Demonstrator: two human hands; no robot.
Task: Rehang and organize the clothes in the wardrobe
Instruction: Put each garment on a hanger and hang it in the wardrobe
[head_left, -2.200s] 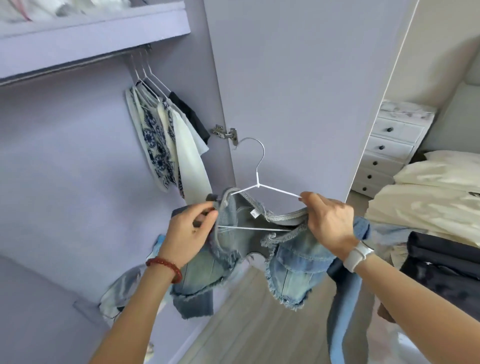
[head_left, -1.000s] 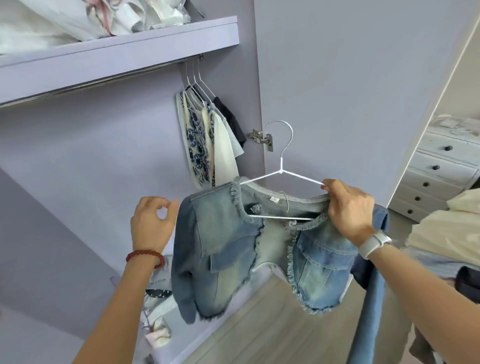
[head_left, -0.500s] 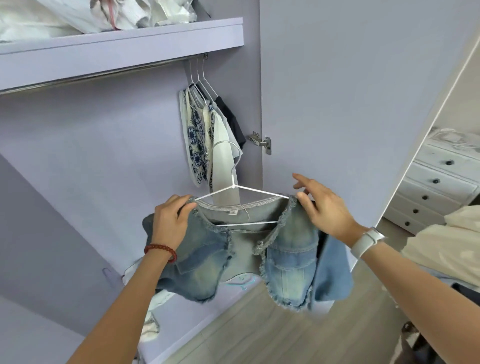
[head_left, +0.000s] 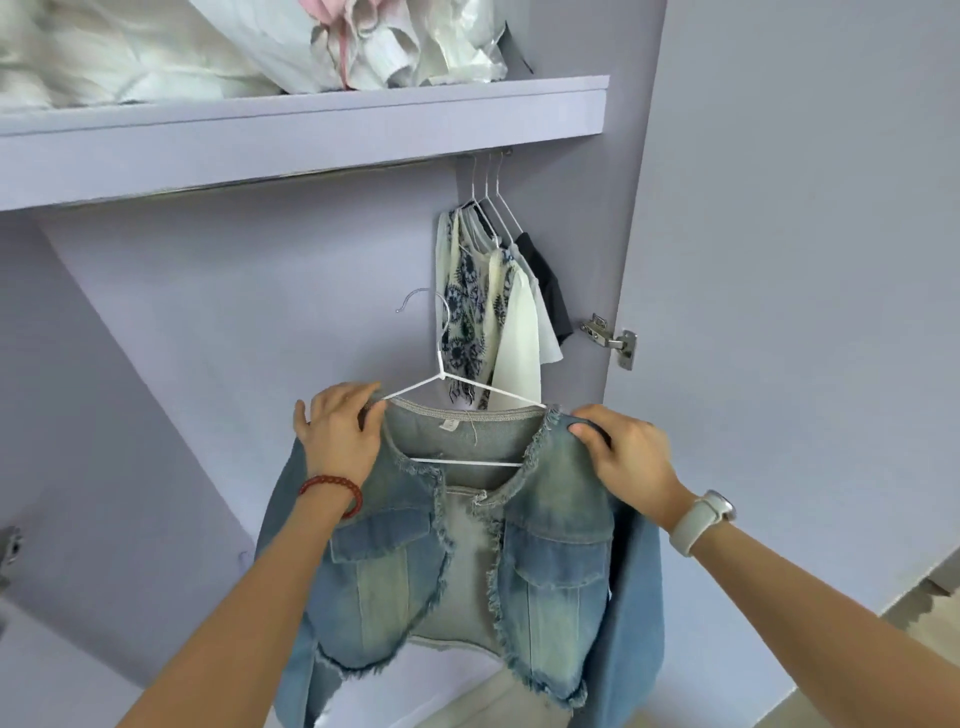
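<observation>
A frayed denim jacket (head_left: 467, 561) hangs on a white wire hanger (head_left: 457, 395), held up inside the lilac wardrobe (head_left: 208, 338). The left hand (head_left: 340, 434) grips the jacket's left shoulder, the right hand (head_left: 626, 457) its right shoulder. Under the shelf (head_left: 311, 130), three hung garments (head_left: 493, 312) crowd the rail's right end, near the door hinge (head_left: 610, 338).
</observation>
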